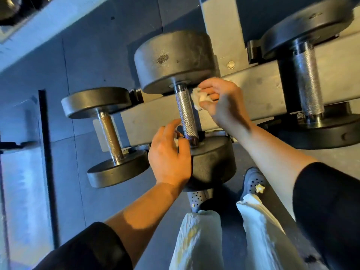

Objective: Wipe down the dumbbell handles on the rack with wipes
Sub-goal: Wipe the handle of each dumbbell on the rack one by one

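dim bluish light overall, warm patches on both forearms (pixel 148 207); edges smear with motion blur, wide-angle bending at the corners.

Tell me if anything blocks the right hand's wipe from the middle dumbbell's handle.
Nothing visible does. The right hand pinches the wipe just right of the handle, with only a bare gap between them. The left hand sits lower, by the near plate, left of the handle.

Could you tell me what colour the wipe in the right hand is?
White; the crumpled wipe shows best in the head view.
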The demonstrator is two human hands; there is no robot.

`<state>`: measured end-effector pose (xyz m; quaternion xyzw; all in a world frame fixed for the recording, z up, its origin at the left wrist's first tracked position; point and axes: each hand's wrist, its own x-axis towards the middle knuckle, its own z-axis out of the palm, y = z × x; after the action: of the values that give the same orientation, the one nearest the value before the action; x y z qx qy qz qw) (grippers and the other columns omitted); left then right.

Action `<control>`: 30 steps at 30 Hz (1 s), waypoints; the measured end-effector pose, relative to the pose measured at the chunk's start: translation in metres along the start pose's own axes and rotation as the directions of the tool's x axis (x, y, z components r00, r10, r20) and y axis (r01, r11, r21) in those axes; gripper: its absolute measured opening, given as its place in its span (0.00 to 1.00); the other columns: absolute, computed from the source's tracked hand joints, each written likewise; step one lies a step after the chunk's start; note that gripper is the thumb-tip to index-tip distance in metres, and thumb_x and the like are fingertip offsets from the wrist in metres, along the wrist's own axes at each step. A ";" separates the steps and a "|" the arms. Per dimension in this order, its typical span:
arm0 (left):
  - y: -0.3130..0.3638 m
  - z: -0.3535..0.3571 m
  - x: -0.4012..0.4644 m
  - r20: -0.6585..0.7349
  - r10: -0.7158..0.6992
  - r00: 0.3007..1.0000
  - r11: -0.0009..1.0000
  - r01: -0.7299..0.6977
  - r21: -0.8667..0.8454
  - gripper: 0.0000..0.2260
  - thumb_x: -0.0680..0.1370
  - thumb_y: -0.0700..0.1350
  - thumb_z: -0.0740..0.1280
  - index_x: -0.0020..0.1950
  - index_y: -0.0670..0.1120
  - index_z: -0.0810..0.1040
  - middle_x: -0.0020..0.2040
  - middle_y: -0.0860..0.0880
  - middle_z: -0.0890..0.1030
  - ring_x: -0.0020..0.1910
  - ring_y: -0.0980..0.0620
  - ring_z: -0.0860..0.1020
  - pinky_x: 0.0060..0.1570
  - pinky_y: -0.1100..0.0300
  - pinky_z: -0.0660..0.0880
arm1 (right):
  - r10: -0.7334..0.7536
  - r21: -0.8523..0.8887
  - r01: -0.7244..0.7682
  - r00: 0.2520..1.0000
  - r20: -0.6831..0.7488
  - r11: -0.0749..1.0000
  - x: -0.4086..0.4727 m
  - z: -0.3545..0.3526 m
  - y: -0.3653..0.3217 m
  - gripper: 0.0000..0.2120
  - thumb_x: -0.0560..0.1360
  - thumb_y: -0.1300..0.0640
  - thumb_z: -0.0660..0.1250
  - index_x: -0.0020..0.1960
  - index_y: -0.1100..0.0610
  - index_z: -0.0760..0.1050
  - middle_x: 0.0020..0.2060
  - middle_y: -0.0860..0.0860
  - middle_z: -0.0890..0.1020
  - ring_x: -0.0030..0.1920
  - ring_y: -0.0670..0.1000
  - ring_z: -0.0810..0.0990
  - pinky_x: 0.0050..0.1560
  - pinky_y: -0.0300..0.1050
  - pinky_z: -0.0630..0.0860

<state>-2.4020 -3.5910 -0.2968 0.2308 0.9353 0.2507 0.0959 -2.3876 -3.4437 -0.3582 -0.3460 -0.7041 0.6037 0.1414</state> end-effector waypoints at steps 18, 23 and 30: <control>-0.002 0.000 0.001 0.018 0.007 1.000 1.000 -0.007 0.002 0.23 0.71 0.52 0.52 0.59 0.48 0.78 0.42 0.51 0.77 0.39 0.50 0.75 0.38 0.57 0.70 | 0.071 0.152 -0.127 0.942 0.327 0.980 -0.036 -0.014 0.003 0.07 0.70 0.66 0.72 0.45 0.56 0.81 0.41 0.45 0.80 0.42 0.41 0.77 0.46 0.36 0.74; -0.002 0.001 0.001 0.014 0.030 0.999 0.999 -0.030 -0.020 0.22 0.72 0.51 0.53 0.58 0.47 0.79 0.41 0.50 0.78 0.38 0.48 0.76 0.37 0.54 0.73 | 0.091 0.090 -0.116 0.966 0.241 0.989 -0.030 -0.007 -0.004 0.05 0.67 0.65 0.75 0.40 0.57 0.81 0.38 0.46 0.80 0.41 0.44 0.78 0.46 0.36 0.74; -0.003 -0.001 0.000 0.011 0.021 1.000 0.999 -0.020 -0.042 0.23 0.72 0.53 0.52 0.60 0.48 0.78 0.43 0.47 0.79 0.41 0.46 0.77 0.40 0.51 0.76 | 0.090 -0.002 -0.094 0.949 0.301 0.996 -0.048 -0.009 -0.009 0.10 0.63 0.64 0.78 0.41 0.58 0.80 0.37 0.48 0.81 0.38 0.44 0.78 0.41 0.33 0.74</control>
<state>-2.4037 -3.5936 -0.2974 0.2397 0.9268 0.2698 0.1037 -2.3504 -3.4684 -0.3367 -0.2815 -0.6970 0.6595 0.0063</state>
